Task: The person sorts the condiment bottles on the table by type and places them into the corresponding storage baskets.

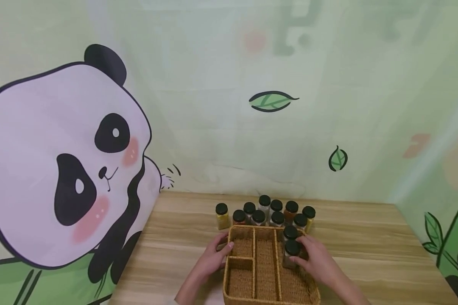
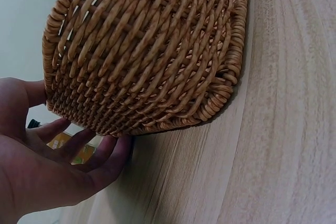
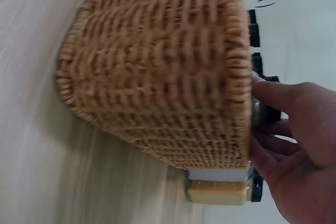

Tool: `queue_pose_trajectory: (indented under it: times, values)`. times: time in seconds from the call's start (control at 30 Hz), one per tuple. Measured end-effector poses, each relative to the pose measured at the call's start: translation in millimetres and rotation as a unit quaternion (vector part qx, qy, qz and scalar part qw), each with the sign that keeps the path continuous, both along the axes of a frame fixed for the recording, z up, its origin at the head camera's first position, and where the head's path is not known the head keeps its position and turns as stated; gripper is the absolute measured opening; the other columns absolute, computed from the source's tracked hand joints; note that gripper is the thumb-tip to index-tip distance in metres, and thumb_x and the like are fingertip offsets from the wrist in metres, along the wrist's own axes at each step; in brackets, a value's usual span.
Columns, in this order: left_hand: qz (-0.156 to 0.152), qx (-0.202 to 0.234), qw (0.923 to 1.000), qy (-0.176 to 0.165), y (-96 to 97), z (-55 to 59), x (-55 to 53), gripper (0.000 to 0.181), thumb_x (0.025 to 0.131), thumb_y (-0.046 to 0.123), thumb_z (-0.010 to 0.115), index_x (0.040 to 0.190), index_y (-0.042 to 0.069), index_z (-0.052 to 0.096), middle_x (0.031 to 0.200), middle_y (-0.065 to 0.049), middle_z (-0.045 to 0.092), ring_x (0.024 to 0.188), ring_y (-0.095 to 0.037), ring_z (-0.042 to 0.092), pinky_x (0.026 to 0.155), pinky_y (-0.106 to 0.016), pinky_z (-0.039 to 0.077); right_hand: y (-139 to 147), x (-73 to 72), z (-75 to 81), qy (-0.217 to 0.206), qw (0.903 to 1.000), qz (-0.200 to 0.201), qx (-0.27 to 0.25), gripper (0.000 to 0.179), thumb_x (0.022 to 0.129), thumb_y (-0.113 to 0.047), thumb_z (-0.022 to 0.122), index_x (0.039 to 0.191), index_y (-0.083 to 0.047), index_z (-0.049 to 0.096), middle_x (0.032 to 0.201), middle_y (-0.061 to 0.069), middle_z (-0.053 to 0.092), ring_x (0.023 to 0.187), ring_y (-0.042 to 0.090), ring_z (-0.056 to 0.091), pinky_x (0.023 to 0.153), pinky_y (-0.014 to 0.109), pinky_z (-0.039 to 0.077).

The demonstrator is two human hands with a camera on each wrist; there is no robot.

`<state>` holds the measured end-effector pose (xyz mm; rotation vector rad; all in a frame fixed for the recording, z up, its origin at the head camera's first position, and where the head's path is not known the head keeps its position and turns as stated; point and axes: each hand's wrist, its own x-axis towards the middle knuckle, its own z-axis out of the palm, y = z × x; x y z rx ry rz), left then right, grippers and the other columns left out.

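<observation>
A woven basket (image 1: pixel 254 275) with several compartments sits at the front of the table. My left hand (image 1: pixel 212 259) grips its back left corner, thumb at the rim and fingers along the outer wall; the left wrist view shows the hand (image 2: pixel 58 156) against the wicker. Over the basket's right compartment, my right hand (image 1: pixel 317 259) holds a black-capped spice jar (image 1: pixel 291 254) between thumb and fingers. Directly behind it, in the same compartment, stands another black-capped jar (image 1: pixel 290 234), close to the fingertips. In the right wrist view, the basket wall (image 3: pixel 157 72) hides most of the held jar.
Several black-capped spice jars (image 1: pixel 264 204) stand grouped behind the basket. A yellow jar (image 1: pixel 222 217) is at the group's left end, another yellowish one (image 1: pixel 309 217) at its right. Behind the wooden table (image 1: pixel 366 237) rises a wall covering with a panda (image 1: pixel 72 148).
</observation>
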<state>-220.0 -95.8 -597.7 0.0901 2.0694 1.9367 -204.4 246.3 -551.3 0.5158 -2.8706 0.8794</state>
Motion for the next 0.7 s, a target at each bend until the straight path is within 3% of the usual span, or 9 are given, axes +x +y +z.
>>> queue_pose_trajectory:
  times: [0.23,0.47,0.7]
  values:
    - [0.002,-0.004,1.0000,0.001,0.5,0.3,0.7,0.071,0.107,0.042,0.063,0.162,0.004,0.038,0.160,-0.030,0.038,0.140,-0.052,0.046,0.094,-0.054,0.060,4,3.3,14.3,-0.042,0.9991,0.005,-0.006,0.040,0.087,-0.021,0.090,0.115,-0.001,0.071,0.109,0.009,0.071,0.101,0.031,0.070,0.085,0.048,0.060]
    - [0.004,-0.002,1.0000,0.006,0.8,-1.2,-0.9,0.069,0.108,0.040,0.061,0.162,0.004,0.038,0.161,-0.030,0.037,0.141,-0.052,0.046,0.095,-0.055,0.060,14,2.0,28.0,-0.076,0.9958,0.016,-0.049,0.038,0.091,-0.020,0.086,0.118,0.002,0.070,0.110,0.012,0.073,0.100,0.030,0.071,0.087,0.048,0.061]
    - [0.005,0.003,0.9999,0.011,0.0,-1.8,0.4,0.066,0.109,0.038,0.060,0.162,0.004,0.039,0.161,-0.030,0.037,0.141,-0.052,0.046,0.096,-0.054,0.059,32,-7.3,34.1,-0.077,0.9939,-0.004,-0.079,0.040,0.095,-0.022,0.083,0.121,0.005,0.069,0.117,0.018,0.072,0.107,0.035,0.069,0.094,0.053,0.059]
